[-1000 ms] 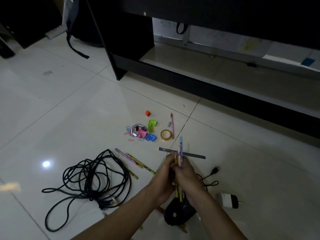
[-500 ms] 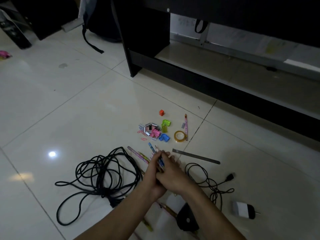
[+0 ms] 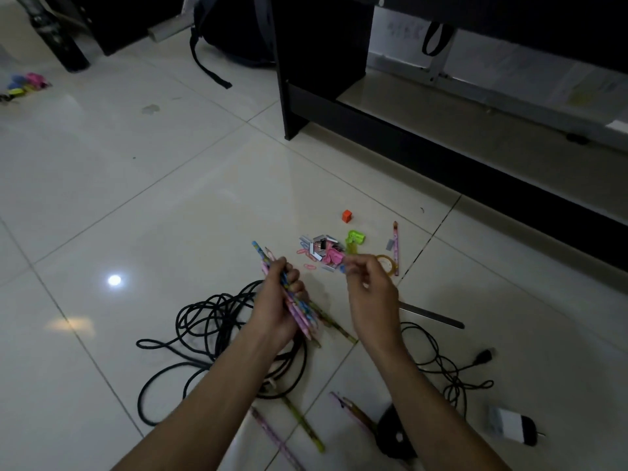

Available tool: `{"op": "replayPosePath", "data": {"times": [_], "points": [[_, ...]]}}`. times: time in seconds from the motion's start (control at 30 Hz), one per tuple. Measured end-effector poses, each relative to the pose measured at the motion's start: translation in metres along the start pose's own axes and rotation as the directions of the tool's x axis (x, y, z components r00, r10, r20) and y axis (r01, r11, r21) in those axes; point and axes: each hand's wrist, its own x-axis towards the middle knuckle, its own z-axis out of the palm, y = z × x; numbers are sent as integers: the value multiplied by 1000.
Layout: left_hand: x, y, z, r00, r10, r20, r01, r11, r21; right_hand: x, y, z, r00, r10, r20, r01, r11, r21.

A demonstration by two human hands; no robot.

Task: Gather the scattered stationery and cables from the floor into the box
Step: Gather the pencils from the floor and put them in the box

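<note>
Half a second ago our two hands were clasped together round the pencils; now they have parted, and the bundle stays with the left hand alone. Across the pale tiled floor (image 3: 136, 185) the black desk frame (image 3: 373, 107) fills the far right. Left of our arms lies the thick black cable (image 3: 207, 321) in loose coils, and a thinner black cable (image 3: 438, 362) tangles on the right beside the white charger (image 3: 509, 424). Our left hand (image 3: 277, 311) grips the pencil bundle (image 3: 292, 300), fingers curled round it. Our right hand (image 3: 372, 294) hangs over the metal ruler (image 3: 431, 316), fingers loosely bent, holding nothing we can see. Beyond it sit the tape roll (image 3: 387, 263), the clip pile (image 3: 324, 251) and the orange sharpener (image 3: 347, 216).
</note>
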Motion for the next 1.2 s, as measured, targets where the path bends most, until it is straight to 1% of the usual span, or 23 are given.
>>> {"op": "replayPosePath", "data": {"times": [0.03, 0.07, 0.1, 0.13, 0.17, 0.2, 0.27, 0.37, 0.43, 0.5, 0.53, 0.6, 0.63, 0.73, 0.8, 0.97, 1.13, 1.17, 1.2], "points": [[1, 8, -3, 1000, 25, -7, -25, 1000, 19, 3, 12, 1, 997, 32, 65, -22, 988, -153], [2, 15, -6, 999, 44, -8, -44, 998, 43, 4, 25, 3, 983, 88, 163, -34, 951, -307], [3, 20, -10, 998, 55, -5, -55, 996, 66, 3, 37, 7, 953, 151, 261, -23, 900, -436], [4, 24, -14, 998, 57, 1, -57, 995, 84, 1, 48, 10, 919, 204, 337, 4, 851, -526], [4, 26, -17, 999, 53, 5, -53, 994, 97, -2, 55, 14, 894, 236, 381, 31, 815, -579], [3, 27, -19, 999, 45, 9, -46, 993, 109, -5, 59, 17, 884, 244, 399, 61, 786, -615], [2, 27, -20, 999, 31, 16, -33, 991, 128, -8, 64, 21, 887, 220, 405, 120, 738, -664], [0, 28, -20, 1000, 19, 13, -21, 989, 147, -10, 67, 25, 896, 209, 391, 157, 675, -721], [0, 29, -20, 1000, 20, 12, -22, 989, 149, -8, 65, 26, 914, 207, 349, 134, 658, -741], [0, 32, -22, 1000, 29, 9, -30, 988, 153, -2, 60, 29, 933, 200, 299, 81, 692, -717], [1, 33, -23, 999, 35, 7, -36, 988, 153, 2, 57, 31, 932, 204, 298, 62, 723, -688], [1, 38, -26, 999, 49, 0, -48, 988, 147, 7, 51, 39, 912, 221, 345, 55, 767, -639], [1, 40, -28, 999, 52, -5, -51, 989, 141, 9, 49, 42, 900, 221, 376, 74, 772, -632], [1, 45, -33, 998, 55, -14, -52, 990, 130, 13, 46, 53, 874, 190, 446, 186, 718, -670], [1, 48, -36, 998, 63, -14, -61, 989, 132, 15, 46, 60, 882, 157, 445, 227, 685, -692], [-2, 53, -44, 997, 82, -15, -80, 989, 122, 15, 45, 73, 900, 120, 419, 249, 648, -720], [-2, 55, -48, 996, 93, -17, -90, 988, 129, 11, 49, 72, 900, 87, 426, 309, 562, -768], [-2, 54, -48, 996, 90, -16, -87, 987, 137, 11, 50, 70, 902, 94, 421, 300, 564, -770], [-3, 53, -47, 996, 86, -14, -83, 986, 144, 12, 51, 65, 904, 119, 410, 265, 597, -757]]}}
